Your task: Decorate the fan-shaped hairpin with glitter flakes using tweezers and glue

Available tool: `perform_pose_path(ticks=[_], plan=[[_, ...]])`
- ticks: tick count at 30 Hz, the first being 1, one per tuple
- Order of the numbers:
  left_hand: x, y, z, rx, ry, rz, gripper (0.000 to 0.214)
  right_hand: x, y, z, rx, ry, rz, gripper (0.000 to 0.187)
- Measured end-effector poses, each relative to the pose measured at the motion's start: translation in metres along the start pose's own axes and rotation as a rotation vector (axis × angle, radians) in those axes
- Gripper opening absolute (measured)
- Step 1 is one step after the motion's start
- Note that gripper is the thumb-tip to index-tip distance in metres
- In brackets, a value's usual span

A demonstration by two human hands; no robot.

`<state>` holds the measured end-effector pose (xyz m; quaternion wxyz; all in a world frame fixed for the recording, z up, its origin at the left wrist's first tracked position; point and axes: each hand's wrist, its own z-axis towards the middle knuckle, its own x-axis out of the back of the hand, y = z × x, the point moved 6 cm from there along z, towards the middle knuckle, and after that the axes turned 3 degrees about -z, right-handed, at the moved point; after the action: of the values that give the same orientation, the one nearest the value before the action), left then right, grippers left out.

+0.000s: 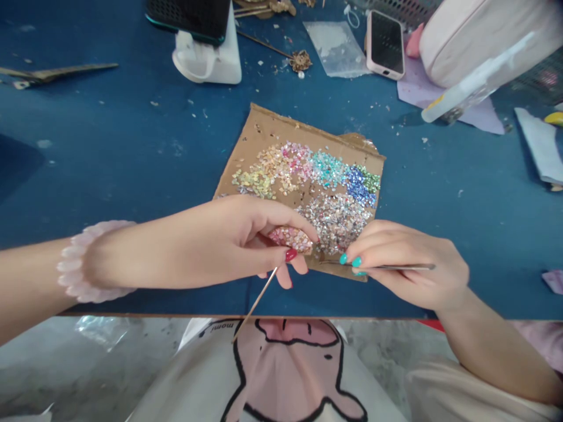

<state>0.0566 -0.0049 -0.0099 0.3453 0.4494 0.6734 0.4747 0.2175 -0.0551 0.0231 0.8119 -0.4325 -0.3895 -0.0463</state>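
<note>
My left hand (240, 240) is closed on a hairpin (291, 238), whose head is covered with pink and pale chips. Its thin stick slants down past the table edge toward my apron. Tweezers (407, 267) are pinched in my right hand (409, 258), lying almost level with the tips pointing left, near the hairpin head. Under both hands is a cardboard sheet (264, 126). Silvery chips (341, 220) lie beside my right fingers. Farther back are yellow chips (255, 181), pink chips (297, 157), turquoise chips (328, 168), blue chips (360, 186) and green chips (372, 180).
At the back stand a dark phone (189, 17) on a white holder (224, 58), a flower-headed hairpin (301, 60), a plastic bag (336, 48) and a white-edged phone (386, 44). A pale pouch (475, 41) sits back right. Scissors (57, 73) lie far left.
</note>
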Motion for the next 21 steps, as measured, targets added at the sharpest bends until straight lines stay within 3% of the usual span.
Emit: perform_pose_path(ticks=[21], plan=[[0.0, 0.0044, -0.0011, 0.049, 0.018, 0.004, 0.018, 0.001, -0.0004, 0.0001, 0.008, 0.031, 0.008, 0.016]])
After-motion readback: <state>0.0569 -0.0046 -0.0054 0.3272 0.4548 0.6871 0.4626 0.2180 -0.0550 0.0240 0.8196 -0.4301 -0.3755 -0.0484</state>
